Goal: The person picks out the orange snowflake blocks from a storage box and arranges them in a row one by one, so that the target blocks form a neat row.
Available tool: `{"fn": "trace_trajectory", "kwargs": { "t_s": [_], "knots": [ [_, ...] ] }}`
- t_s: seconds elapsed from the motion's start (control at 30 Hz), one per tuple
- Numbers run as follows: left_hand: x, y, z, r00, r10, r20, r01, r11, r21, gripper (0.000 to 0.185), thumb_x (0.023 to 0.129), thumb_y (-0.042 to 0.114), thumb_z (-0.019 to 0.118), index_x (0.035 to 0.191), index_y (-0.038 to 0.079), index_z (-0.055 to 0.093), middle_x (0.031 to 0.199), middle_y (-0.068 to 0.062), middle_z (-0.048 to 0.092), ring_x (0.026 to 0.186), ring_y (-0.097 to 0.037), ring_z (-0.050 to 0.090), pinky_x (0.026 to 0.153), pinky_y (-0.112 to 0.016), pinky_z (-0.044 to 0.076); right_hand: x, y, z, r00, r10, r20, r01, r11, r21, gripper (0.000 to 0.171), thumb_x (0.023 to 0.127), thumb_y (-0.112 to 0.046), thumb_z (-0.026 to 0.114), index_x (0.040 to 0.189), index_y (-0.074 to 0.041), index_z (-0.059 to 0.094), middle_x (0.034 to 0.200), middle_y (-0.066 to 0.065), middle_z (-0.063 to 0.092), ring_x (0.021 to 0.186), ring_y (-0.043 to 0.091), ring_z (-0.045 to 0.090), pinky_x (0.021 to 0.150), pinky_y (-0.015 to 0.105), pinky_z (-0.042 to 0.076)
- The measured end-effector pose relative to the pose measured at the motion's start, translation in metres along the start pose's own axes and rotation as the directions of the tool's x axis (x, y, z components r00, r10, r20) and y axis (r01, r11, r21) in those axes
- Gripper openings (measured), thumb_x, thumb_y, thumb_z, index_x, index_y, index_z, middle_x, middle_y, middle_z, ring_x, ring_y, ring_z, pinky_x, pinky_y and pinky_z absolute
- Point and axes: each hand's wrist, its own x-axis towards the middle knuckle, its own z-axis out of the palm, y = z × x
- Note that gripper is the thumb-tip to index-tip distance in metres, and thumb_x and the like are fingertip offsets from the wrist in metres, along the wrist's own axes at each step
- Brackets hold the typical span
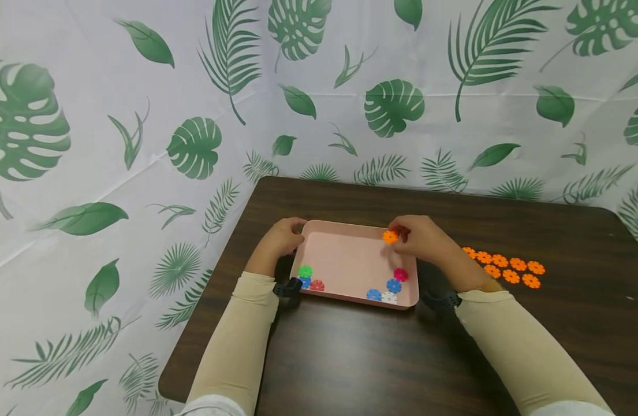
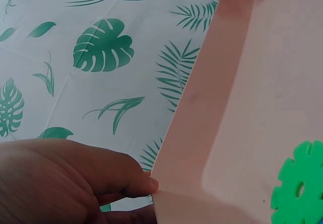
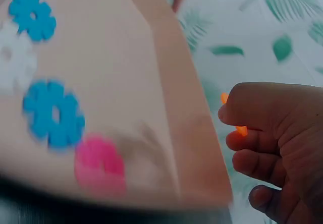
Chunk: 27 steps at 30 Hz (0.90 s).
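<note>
A shallow pink tray (image 1: 344,254) lies on the dark table. My left hand (image 1: 281,238) pinches its rim at the left corner, thumb on top and fingers outside, as the left wrist view confirms. Between thumb and index finger, my right hand (image 1: 425,240) pinches an orange notched plastic disc (image 1: 390,237) over the tray's far right corner. Inside the tray's near left corner sit a green disc (image 1: 305,271), a blue disc and a red disc (image 1: 317,285). The near right corner holds two blue discs (image 3: 54,114), a white disc (image 1: 389,297) and a pink disc (image 1: 400,275).
Several more orange discs (image 1: 517,264) lie in two rows on the table (image 1: 370,352), right of the tray and partly behind the right forearm. A white cloth with green leaves (image 1: 319,115) hangs behind the table and along its left side.
</note>
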Motion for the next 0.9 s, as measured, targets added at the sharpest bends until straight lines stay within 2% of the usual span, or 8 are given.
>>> {"fn": "trace_trajectory", "kwargs": {
  "t_s": [0.17,0.3,0.5,0.63,0.73,0.83,0.9],
  "knots": [
    [0.000,0.002,0.001,1.000,0.002,0.003,-0.002,1.000,-0.009,0.052,0.090,0.013,0.059,0.142,0.016,0.051,0.109,-0.013,0.063,0.081,-0.025,0.064,0.067,-0.035,0.057,-0.048,0.032,-0.024,0.987,0.123,-0.099,-0.120,0.992,0.035,0.033,0.080,-0.017,0.079,0.109,-0.008,0.067,0.084,0.004,0.062,0.075,0.021,0.054,0.060,0.031,0.049],
    [-0.001,0.002,0.002,1.000,0.007,0.010,-0.007,1.000,-0.008,0.052,0.090,0.012,0.058,0.142,0.016,0.051,0.111,-0.013,0.063,0.083,-0.025,0.065,0.067,-0.035,0.057,-0.099,0.064,-0.044,0.951,0.251,-0.178,-0.248,0.968,0.041,0.035,0.084,-0.026,0.077,0.114,-0.010,0.067,0.091,0.006,0.063,0.079,0.022,0.053,0.059,0.030,0.048],
    [-0.002,0.003,0.001,1.000,-0.010,0.026,0.010,1.000,-0.013,0.053,0.093,0.013,0.057,0.144,0.018,0.048,0.118,-0.015,0.061,0.089,-0.026,0.065,0.072,-0.038,0.058,-0.177,0.113,-0.068,0.868,0.423,-0.261,-0.436,0.900,0.011,0.047,0.087,-0.041,0.071,0.120,-0.008,0.065,0.097,0.011,0.062,0.082,0.022,0.051,0.056,0.029,0.043],
    [-0.004,0.003,0.002,0.999,-0.033,0.024,0.034,0.999,-0.009,0.053,0.094,0.015,0.058,0.145,0.020,0.047,0.122,-0.015,0.060,0.094,-0.027,0.065,0.076,-0.040,0.058,-0.215,0.140,-0.077,0.779,0.551,-0.300,-0.566,0.823,0.040,0.056,0.088,-0.047,0.068,0.124,-0.004,0.062,0.105,0.019,0.060,0.090,0.031,0.051,0.060,0.034,0.040],
    [-0.005,0.003,0.002,0.999,-0.038,0.021,0.038,0.999,-0.012,0.053,0.094,0.015,0.058,0.145,0.020,0.047,0.125,-0.016,0.059,0.097,-0.028,0.064,0.078,-0.041,0.058,-0.235,0.156,-0.080,0.715,0.631,-0.301,-0.646,0.761,0.062,0.063,0.089,-0.051,0.064,0.127,-0.001,0.057,0.117,0.028,0.055,0.100,0.042,0.048,0.068,0.046,0.042],
    [-0.005,0.005,0.004,0.999,-0.043,0.023,0.044,0.999,-0.020,0.053,0.093,0.015,0.058,0.145,0.020,0.047,0.126,-0.017,0.058,0.099,-0.029,0.063,0.079,-0.042,0.057,-0.247,0.166,-0.081,0.691,0.663,-0.288,-0.677,0.733,0.061,0.066,0.090,-0.052,0.062,0.129,0.001,0.055,0.127,0.034,0.049,0.110,0.050,0.043,0.081,0.061,0.038],
    [-0.005,0.007,0.006,0.998,-0.053,0.025,0.053,0.998,-0.022,0.054,0.093,0.015,0.058,0.145,0.020,0.047,0.127,-0.017,0.058,0.100,-0.030,0.063,0.081,-0.043,0.057,-0.253,0.170,-0.080,0.693,0.666,-0.277,-0.679,0.732,0.062,0.067,0.090,-0.053,0.061,0.129,0.001,0.055,0.130,0.036,0.046,0.113,0.052,0.041,0.085,0.066,0.035]
  ]
}}
